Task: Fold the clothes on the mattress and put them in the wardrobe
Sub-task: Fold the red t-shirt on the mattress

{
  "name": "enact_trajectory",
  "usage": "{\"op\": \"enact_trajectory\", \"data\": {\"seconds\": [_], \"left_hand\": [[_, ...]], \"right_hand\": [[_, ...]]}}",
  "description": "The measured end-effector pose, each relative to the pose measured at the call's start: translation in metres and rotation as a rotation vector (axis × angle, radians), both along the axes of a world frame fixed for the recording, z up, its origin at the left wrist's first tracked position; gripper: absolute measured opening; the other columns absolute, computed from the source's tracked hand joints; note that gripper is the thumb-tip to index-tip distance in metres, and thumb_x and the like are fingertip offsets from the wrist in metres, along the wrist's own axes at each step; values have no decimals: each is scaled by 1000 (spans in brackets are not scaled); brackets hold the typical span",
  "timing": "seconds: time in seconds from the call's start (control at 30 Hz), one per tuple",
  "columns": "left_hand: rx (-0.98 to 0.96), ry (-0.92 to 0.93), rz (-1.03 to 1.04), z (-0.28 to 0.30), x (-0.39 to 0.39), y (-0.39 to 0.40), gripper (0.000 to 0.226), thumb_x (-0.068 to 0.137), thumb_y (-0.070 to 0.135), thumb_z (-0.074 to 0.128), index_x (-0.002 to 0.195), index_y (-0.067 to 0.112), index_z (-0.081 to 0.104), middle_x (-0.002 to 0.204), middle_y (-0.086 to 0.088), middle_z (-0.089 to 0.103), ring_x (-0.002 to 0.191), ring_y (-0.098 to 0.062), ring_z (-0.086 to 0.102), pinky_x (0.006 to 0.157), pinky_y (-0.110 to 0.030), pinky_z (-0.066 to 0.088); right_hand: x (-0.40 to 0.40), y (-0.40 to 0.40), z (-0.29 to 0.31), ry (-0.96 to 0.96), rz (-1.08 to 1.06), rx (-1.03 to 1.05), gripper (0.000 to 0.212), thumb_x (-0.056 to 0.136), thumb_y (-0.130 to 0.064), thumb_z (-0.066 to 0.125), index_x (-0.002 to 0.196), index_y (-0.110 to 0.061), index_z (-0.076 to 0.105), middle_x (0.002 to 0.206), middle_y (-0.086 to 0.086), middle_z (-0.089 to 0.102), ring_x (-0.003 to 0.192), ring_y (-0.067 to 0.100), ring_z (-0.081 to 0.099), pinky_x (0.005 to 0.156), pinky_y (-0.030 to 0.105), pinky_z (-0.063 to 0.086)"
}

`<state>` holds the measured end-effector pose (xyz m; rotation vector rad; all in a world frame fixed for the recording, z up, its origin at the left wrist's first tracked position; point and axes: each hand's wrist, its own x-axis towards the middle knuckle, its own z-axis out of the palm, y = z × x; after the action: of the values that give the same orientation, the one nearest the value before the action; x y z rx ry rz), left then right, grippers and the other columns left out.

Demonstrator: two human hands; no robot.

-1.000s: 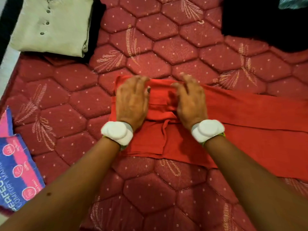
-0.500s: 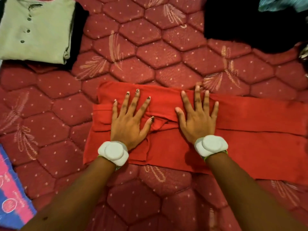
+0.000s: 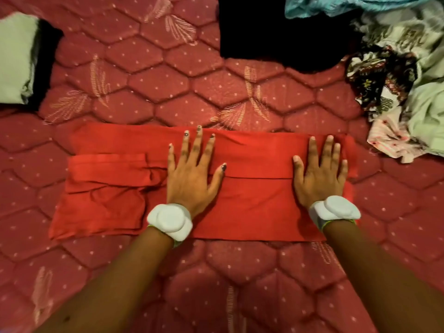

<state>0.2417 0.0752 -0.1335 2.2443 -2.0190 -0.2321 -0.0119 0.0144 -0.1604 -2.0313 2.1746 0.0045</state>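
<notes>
1. The red garment [image 3: 252, 205] lies as a long folded strip across the middle of the mattress [image 3: 168, 82], with a tucked sleeve rumpled at its left end.
2. The left hand [image 3: 192, 179] presses flat on the strip's middle, fingers straight and spread; the right hand [image 3: 319, 176] presses flat near its right end. Neither grips cloth.
3. To do this step well, I would stroke outward from the centre, flatten the left-end creases, square the edges, then fold end to end.
4. Folded clothes [image 3: 16, 58] wait far left; an unfolded pile [image 3: 396, 87] sits far right, well apart.
</notes>
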Motion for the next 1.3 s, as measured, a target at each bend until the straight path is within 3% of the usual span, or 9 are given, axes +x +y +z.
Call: {"op": "enact_trajectory", "data": {"seconds": [0.33, 0.5, 0.63, 0.73, 0.83, 0.93, 1.07, 1.2, 1.3], "left_hand": [[22, -40, -97, -29, -137, -24, 63, 94, 57, 29, 151, 29, 23, 160, 0, 13, 148, -28, 5, 115, -57, 8], [-10, -67, -97, -29, -139, -25, 64, 94, 57, 30, 151, 31, 22, 160, 0, 13, 148, -27, 7, 115, -57, 11], [34, -65, -90, -26, -139, -25, 64, 94, 57, 31, 151, 31, 22, 160, 0, 14, 148, -26, 7, 115, -56, 11], [45, 6, -89, -22, -136, -28, 63, 93, 57, 30, 151, 31, 24, 160, 1, 16, 148, -25, 7, 117, -53, 7], [-23, 425, -74, -11, -129, -24, 62, 92, 49, 32, 148, 23, 30, 157, 3, 26, 147, -18, 12, 120, -40, 7], [37, 1181, 175, 11, -127, -20, 56, 89, 47, 43, 137, 17, 49, 135, -2, 56, 128, -9, 48, 112, -25, 30], [302, 1970, 687, 38, -74, -12, 73, 88, 72, 24, 130, 20, 54, 97, 1, 70, 81, -16, 65, 70, -28, 53], [56, 2024, 864, 46, 1, 15, 69, 96, 61, 21, 98, 22, 77, 99, -7, 73, 82, -21, 71, 72, -34, 59], [11, 1935, 925, 44, 37, 29, 54, 90, 55, 44, 113, 14, 70, 116, -11, 68, 99, -21, 69, 90, -44, 54]], "right_hand": [[-65, 5, 19, -62, -335, -49, 81, 83, -72, 40, 116, 1, 49, 119, 24, 49, 109, 41, 44, 87, 50, 36], [-71, -6, 24, -373, -279, 192, 54, 82, -52, 63, 107, -6, 50, 109, 20, 61, 103, 41, 56, 83, 43, 43], [-76, -17, 33, -985, -414, 453, 36, 82, -27, 71, 114, -20, 58, 113, 6, 67, 91, 20, 64, 85, 30, 55], [-78, -18, 47, -953, -217, 502, 36, 89, -20, 64, 124, -24, 55, 121, -1, 63, 100, 13, 60, 90, 23, 48], [-66, -20, 63, -663, 70, 474, 47, 94, -30, 56, 138, -24, 43, 130, 3, 55, 121, 20, 50, 100, 27, 34], [-35, -20, 87, -571, 152, 540, 48, 96, -32, 50, 141, -25, 34, 130, 11, 55, 121, 32, 51, 94, 32, 38], [57, -11, 110, -771, 159, 548, 47, 96, -26, 51, 139, -25, 31, 113, -2, 53, 110, 21, 56, 97, 34, 43], [144, 3, 117, -1086, 96, 1056, 67, 93, -22, 57, 143, -37, 15, 105, 4, 52, 62, 24, 58, 63, 43, 57], [155, 3, 98, -1034, 0, 898, 56, 94, -15, 56, 141, -29, 28, 85, 2, 51, 52, 19, 53, 55, 39, 55]]}}
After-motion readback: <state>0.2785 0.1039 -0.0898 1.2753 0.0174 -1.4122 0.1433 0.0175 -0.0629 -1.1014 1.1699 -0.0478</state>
